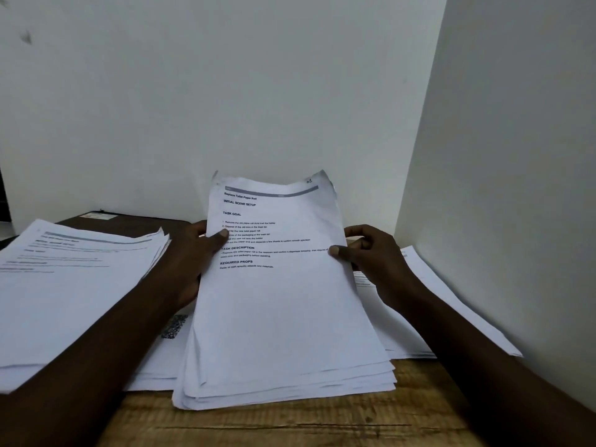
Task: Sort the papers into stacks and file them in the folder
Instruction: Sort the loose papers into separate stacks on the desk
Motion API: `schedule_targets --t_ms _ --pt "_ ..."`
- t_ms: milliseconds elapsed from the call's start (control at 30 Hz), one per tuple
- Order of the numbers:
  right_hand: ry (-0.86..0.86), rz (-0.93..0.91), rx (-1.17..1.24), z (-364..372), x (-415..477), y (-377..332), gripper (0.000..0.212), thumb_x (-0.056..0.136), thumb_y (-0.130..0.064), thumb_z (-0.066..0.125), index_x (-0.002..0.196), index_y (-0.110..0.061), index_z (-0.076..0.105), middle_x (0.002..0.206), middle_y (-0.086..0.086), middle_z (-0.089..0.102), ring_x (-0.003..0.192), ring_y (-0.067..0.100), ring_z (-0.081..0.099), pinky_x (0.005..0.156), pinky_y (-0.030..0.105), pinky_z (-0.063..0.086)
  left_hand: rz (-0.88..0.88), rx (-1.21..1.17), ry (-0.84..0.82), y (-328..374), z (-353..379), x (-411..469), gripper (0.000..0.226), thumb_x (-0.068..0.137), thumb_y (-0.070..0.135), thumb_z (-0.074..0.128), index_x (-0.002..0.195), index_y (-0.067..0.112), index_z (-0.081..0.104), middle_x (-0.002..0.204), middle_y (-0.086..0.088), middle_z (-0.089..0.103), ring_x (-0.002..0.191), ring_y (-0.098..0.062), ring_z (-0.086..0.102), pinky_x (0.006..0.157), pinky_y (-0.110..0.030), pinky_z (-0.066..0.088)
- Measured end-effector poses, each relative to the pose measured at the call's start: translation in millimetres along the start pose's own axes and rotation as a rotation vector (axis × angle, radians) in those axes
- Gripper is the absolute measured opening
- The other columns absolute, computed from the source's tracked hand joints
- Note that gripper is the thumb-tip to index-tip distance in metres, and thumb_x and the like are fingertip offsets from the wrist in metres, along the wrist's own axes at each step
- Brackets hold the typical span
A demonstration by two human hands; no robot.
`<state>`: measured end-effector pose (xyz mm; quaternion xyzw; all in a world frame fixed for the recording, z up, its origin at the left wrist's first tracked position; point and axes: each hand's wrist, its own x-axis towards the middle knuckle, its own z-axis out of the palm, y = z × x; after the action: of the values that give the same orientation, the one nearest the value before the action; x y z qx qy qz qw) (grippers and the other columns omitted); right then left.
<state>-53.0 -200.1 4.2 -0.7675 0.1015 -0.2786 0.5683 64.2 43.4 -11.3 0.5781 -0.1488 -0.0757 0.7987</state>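
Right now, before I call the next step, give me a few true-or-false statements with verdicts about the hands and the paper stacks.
1. Both the left hand and the right hand grip the middle stack. True.
2. Its top sheet is headed "Replace Toilet Paper Roll". True.
3. The middle stack lies flat on the wooden table. False: its far end is raised and only the near edge rests on the table.
4. No papers lie to the left. False: a second stack lies there.
5. More loose sheets lie on the right, under the right forearm. True.
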Motion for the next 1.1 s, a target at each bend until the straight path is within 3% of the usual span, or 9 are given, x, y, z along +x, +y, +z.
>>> schedule_targets --t_ms 100,167,300,433,567,733,867,967,1100 --pt "-0.222 0.104 0.183 -5 -6 -6 0.017 0.092 -0.011 0.063 0.107 -0.008 0.069 0.098 0.006 0.074 0.085 0.016 0.068 0.073 0.025 0.056 0.021 0.006 0.044 -1 -1 0 0.036 0.100 0.001 0.050 0.135 -0.002 0.051 0.129 -0.023 0.062 0.111 -0.039 0.062 0.085 -0.044 0.056" --pt "-0.291 0.143 0.193 -8 -9 -8 0.018 0.095 -0.006 0.056 0.106 -0.009 0.070 0.099 0.003 0.075 0.084 0.014 0.070 0.073 0.021 0.055 0.009 0.002 0.045 -1 -1 0 0.035 0.100 0.001 0.049 0.134 -0.003 0.052 0.128 -0.023 0.062 0.108 -0.038 0.062 0.087 -0.044 0.053" --pt "-0.189 0.119 0.234 -11 -9 -9 0.008 0.084 0.006 0.065 0.084 -0.002 0.067 0.080 0.009 0.072 0.070 0.019 0.066 0.063 0.019 0.056 0.007 0.002 0.006 -2 -1 -1 0.034 0.098 0.002 0.052 0.132 -0.003 0.055 0.125 -0.021 0.064 0.106 -0.038 0.064 0.085 -0.049 0.057" --pt "-0.104 0.084 0.254 -12 -8 -7 0.027 0.075 0.001 0.076 0.068 -0.010 0.052 0.077 0.011 0.064 0.068 0.020 0.061 0.064 0.025 0.050 0.024 0.036 0.051 -1 -4 1 0.035 0.097 0.003 0.055 0.132 -0.001 0.055 0.121 -0.020 0.066 0.091 -0.029 0.067 0.070 -0.041 0.062" --pt "-0.092 0.106 0.320 -11 -9 -7 0.034 0.079 -0.009 0.076 0.063 -0.014 0.046 0.075 0.008 0.060 0.067 0.018 0.057 0.065 0.026 0.044 0.032 0.063 0.086 -2 -4 3 0.033 0.098 0.004 0.055 0.131 0.001 0.057 0.109 -0.012 0.068 0.085 -0.023 0.066 0.066 -0.036 0.058" --pt "0.107 -0.054 0.082 -11 -8 -1 0.026 0.084 -0.013 0.072 0.093 -0.028 0.053 0.091 0.005 0.067 0.077 0.020 0.061 0.068 0.036 0.047 0.021 0.045 0.076 -4 -8 5 0.036 0.099 0.006 0.053 0.135 0.003 0.055 0.126 -0.017 0.064 0.107 -0.036 0.064 0.085 -0.044 0.054" --pt "0.041 -0.113 0.033 -7 -9 0 0.012 0.089 -0.034 0.067 0.100 -0.036 0.062 0.106 0.011 0.067 0.092 0.023 0.063 0.073 0.037 0.049 0.015 0.011 0.047 -3 -8 6 0.037 0.101 0.008 0.051 0.137 0.007 0.053 0.129 -0.016 0.063 0.118 -0.039 0.060 0.100 -0.056 0.048" --pt "-0.100 0.016 0.143 -4 -10 -2 0.017 0.093 -0.033 0.062 0.104 -0.023 0.070 0.108 0.007 0.072 0.100 0.020 0.068 0.090 0.036 0.052 0.025 0.004 0.032 -4 -8 7 0.037 0.101 0.008 0.049 0.138 0.007 0.052 0.131 -0.016 0.063 0.119 -0.039 0.060 0.102 -0.057 0.046" --pt "-0.131 0.064 0.161 -6 -13 -4 0.020 0.089 -0.012 0.067 0.091 0.008 0.067 0.089 0.020 0.068 0.081 0.028 0.062 0.079 0.039 0.050 0.022 0.010 0.005 -3 -6 4 0.036 0.101 0.008 0.049 0.137 0.007 0.052 0.129 -0.016 0.064 0.118 -0.038 0.060 0.093 -0.051 0.053"
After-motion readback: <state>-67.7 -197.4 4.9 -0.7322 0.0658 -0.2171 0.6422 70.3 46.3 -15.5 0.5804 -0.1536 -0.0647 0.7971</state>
